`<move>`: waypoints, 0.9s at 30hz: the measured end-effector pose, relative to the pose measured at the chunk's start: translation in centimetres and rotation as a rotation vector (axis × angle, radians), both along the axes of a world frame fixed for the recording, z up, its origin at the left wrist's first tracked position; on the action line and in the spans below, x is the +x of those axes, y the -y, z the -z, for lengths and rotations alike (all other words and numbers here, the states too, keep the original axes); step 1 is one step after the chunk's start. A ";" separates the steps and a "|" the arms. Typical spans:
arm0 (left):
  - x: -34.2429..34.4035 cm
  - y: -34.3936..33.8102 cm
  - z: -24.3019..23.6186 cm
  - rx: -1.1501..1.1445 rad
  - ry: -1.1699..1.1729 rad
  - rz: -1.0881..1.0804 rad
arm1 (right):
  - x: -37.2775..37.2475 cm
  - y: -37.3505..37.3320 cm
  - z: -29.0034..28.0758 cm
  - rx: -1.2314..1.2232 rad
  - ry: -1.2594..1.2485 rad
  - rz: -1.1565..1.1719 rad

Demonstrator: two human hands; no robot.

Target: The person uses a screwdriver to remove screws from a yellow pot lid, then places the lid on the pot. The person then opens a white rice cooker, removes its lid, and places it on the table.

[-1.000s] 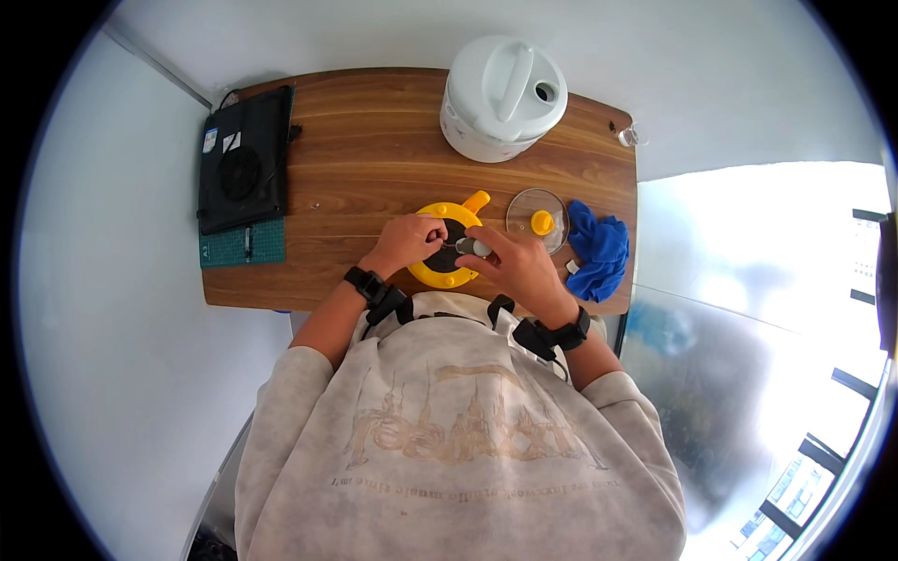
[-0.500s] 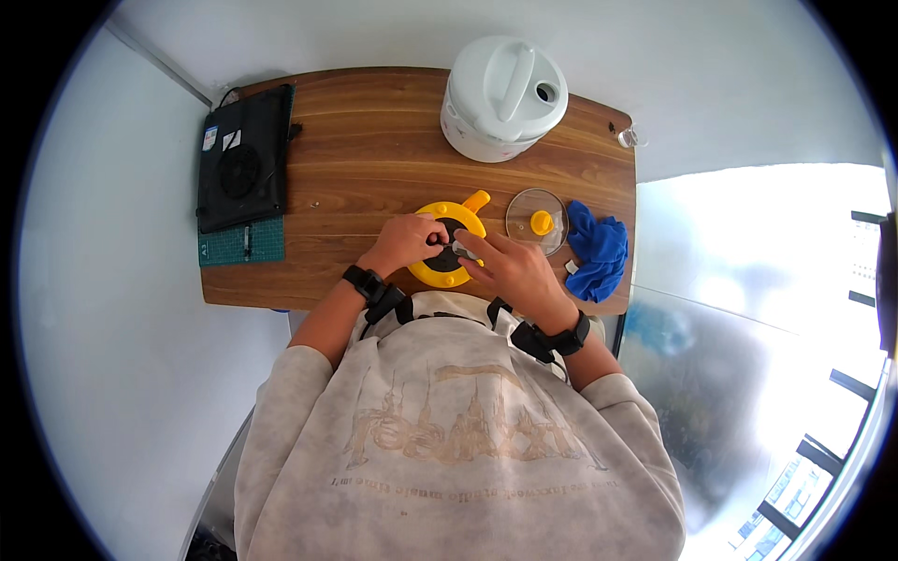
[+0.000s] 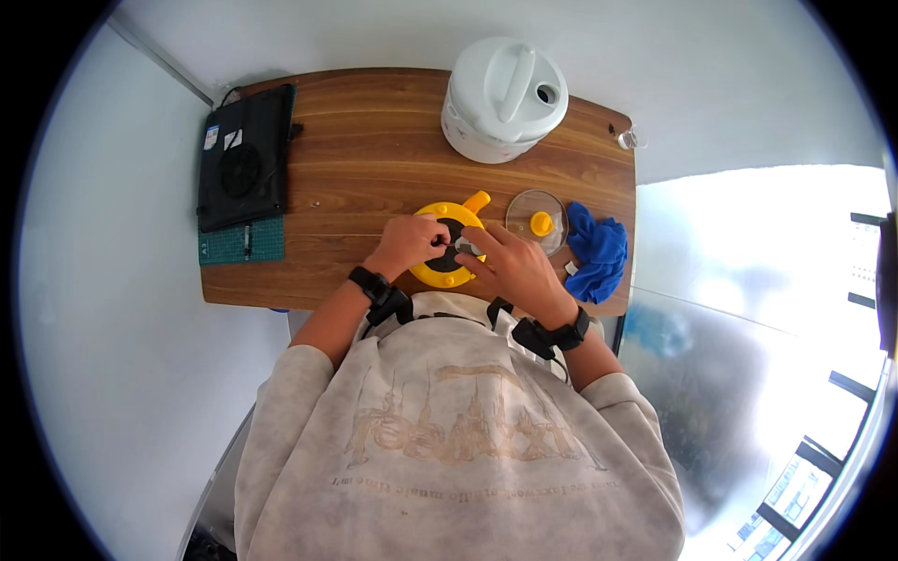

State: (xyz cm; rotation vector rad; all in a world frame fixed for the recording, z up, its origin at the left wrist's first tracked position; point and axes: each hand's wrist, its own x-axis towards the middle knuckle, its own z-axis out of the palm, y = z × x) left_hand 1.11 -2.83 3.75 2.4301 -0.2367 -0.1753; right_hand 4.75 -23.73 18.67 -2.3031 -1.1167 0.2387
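Observation:
Both hands work over a round yellow appliance [image 3: 434, 274] with a dark centre and a handle sticking up toward the back right. My left hand [image 3: 407, 241] is closed over its left side, fingertips pinched near a thin metal shaft; what exactly they grip is too small to make out. My right hand [image 3: 521, 276] comes from the right, its fingers closed round a short grey-and-white cylindrical tool [image 3: 468, 246] above the dark centre. Beside it lies a glass lid [image 3: 524, 201] with a yellow knob [image 3: 542, 223].
A large white lidded container [image 3: 496, 93] stands behind. A black cooling-pad-like device [image 3: 248, 131] rests on a green mat [image 3: 262, 245] at left. A crumpled blue cloth [image 3: 599, 252] and small glass [image 3: 631, 138] are at right. Walls surround the wooden table [image 3: 355, 131].
My right fingers have shifted on the grey tool, covering more of it half a second ago and slightly less now. My left hand has stayed almost in place.

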 end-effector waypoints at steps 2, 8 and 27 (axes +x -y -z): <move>0.0 0.1 0.0 0.024 0.026 -0.001 | 0.1 0.0 0.3 0.030 -0.006 0.003; 0.0 0.1 0.1 0.054 0.003 0.016 | 0.1 0.3 0.6 0.053 -0.040 0.064; -0.1 0.2 -0.2 0.056 -0.007 -0.004 | 0.3 -0.1 0.6 0.089 -0.127 0.060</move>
